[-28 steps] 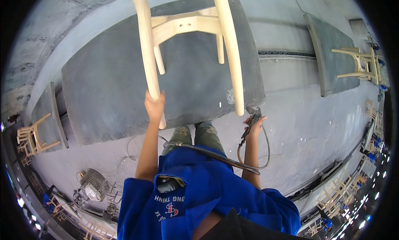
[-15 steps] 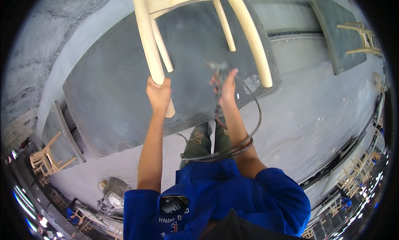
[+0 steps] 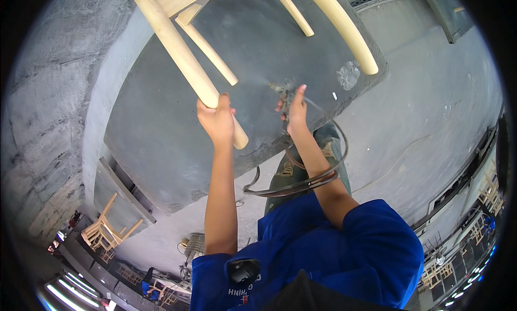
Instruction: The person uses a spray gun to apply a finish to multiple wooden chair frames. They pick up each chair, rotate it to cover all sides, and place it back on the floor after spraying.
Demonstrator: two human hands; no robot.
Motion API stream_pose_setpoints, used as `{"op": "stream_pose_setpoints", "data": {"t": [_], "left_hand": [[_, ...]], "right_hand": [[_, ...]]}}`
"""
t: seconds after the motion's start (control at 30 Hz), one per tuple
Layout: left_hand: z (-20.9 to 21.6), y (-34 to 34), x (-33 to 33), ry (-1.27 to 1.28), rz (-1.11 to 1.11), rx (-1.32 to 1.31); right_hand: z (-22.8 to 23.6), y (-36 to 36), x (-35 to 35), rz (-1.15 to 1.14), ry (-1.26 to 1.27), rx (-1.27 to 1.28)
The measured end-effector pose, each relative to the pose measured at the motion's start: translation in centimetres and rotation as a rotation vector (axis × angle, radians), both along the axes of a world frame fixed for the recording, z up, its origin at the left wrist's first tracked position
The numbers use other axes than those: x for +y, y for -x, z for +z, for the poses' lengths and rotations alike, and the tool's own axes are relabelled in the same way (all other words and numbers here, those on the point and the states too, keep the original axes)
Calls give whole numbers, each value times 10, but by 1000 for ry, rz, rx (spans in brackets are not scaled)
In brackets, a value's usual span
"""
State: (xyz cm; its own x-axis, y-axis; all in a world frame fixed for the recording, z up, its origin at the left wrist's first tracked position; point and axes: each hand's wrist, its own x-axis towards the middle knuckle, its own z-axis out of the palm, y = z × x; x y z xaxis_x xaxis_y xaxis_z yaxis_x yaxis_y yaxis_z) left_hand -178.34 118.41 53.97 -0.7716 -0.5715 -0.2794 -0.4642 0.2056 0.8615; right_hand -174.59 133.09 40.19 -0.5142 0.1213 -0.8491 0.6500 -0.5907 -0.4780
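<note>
A pale, unpainted wooden chair frame (image 3: 183, 52) slants across the upper part of the view, its top cut off by the edge. My left hand (image 3: 216, 119) is wrapped round one long leg near its lower end. In my right hand (image 3: 297, 114) is a spray gun (image 3: 281, 88), somewhat blurred, its nozzle towards the chair's legs. A dark hose (image 3: 342, 136) loops from the gun and hangs in coils over my right forearm. Beneath the chair lies a broad, dark grey tabletop (image 3: 156, 111). Part of the gun's grip is hidden by my fingers.
Crumpled clear plastic (image 3: 348, 75) and a small white piece (image 3: 334, 96) lie near the tabletop's right edge. More wooden chair frames (image 3: 105, 230) stand at the lower left. Another dark board (image 3: 444, 12) is at the upper right. A rough grey wall (image 3: 59, 90) rises on the left.
My view has swung, so the surroundings sit differently. The chair frame leans more, its top further up and left. Both hands keep their holds on the chair leg and the spray gun.
</note>
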Motion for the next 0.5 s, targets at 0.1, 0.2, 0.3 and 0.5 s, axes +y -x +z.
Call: {"op": "stream_pose_setpoints", "data": {"t": [0.1, 0.2, 0.3, 0.5], "left_hand": [[1, 3, 4, 0, 4, -23], [3, 3, 6, -17, -10, 4], [5, 1, 6, -8, -4, 15], [6, -11, 3, -14, -49, 34]], "right_hand": [[18, -24, 18, 27, -74, 79], [53, -19, 23, 45, -33, 364], [85, 4, 24, 50, 35, 711], [81, 56, 38, -83, -259, 772]]}}
